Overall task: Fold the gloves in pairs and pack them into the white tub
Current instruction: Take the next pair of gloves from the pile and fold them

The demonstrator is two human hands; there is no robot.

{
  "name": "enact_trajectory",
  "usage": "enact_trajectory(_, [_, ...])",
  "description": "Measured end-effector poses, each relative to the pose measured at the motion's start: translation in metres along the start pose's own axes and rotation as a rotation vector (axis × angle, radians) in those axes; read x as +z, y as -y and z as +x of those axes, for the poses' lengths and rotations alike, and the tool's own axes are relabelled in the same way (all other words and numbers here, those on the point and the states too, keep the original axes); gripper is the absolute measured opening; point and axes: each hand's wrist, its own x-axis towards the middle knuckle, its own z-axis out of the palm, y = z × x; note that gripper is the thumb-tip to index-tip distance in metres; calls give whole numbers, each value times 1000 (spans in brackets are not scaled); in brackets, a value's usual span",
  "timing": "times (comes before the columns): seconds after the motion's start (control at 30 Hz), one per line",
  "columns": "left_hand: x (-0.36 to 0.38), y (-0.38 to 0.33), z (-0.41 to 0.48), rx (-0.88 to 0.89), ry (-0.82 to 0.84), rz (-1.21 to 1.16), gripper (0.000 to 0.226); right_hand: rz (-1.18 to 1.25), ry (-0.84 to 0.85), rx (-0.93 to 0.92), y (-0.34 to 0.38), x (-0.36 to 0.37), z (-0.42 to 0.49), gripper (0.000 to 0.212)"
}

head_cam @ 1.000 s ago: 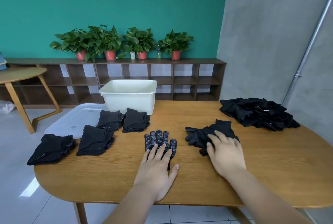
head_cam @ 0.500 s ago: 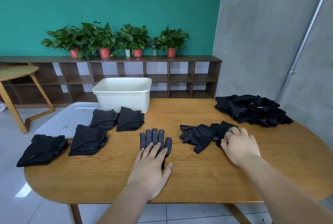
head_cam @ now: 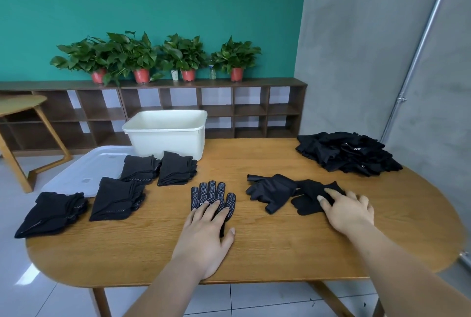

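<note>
A black dotted glove (head_cam: 212,193) lies flat, fingers pointing away, near the table's front middle. My left hand (head_cam: 205,235) rests flat on its cuff with straight fingers. To the right lie two loose black gloves (head_cam: 274,190); my right hand (head_cam: 348,211) lies on the right one (head_cam: 309,203), fingers spread over the fabric. Several folded glove stacks (head_cam: 175,167) sit to the left. The white tub (head_cam: 168,132) stands at the back, left of centre. A heap of unfolded black gloves (head_cam: 344,153) lies at the back right.
A white lid (head_cam: 84,171) lies flat on the table's left end, partly under the folded stacks. The wooden table (head_cam: 267,248) is rounded at both ends. Behind it stands a low shelf with potted plants (head_cam: 153,56); a grey wall and pipe are to the right.
My right hand slid rightward across the loose gloves, uncovering the left one and settling on the right one. My left hand stayed on the dotted glove.
</note>
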Motion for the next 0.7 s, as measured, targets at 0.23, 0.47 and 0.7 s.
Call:
enact_trajectory(0.23, [-2,-2,-1,0,-1,-2,65,308,-365,-83,-10,14,-11,35])
enact_trajectory(0.47, [-3,-3,-3,-2,-5,-6,64,621,-717,-409,50,-47,-41,37])
enact_trajectory(0.7, [-1,-2,-4,1,-34,-31,62,983,-657,-550,112,-78,-69,38])
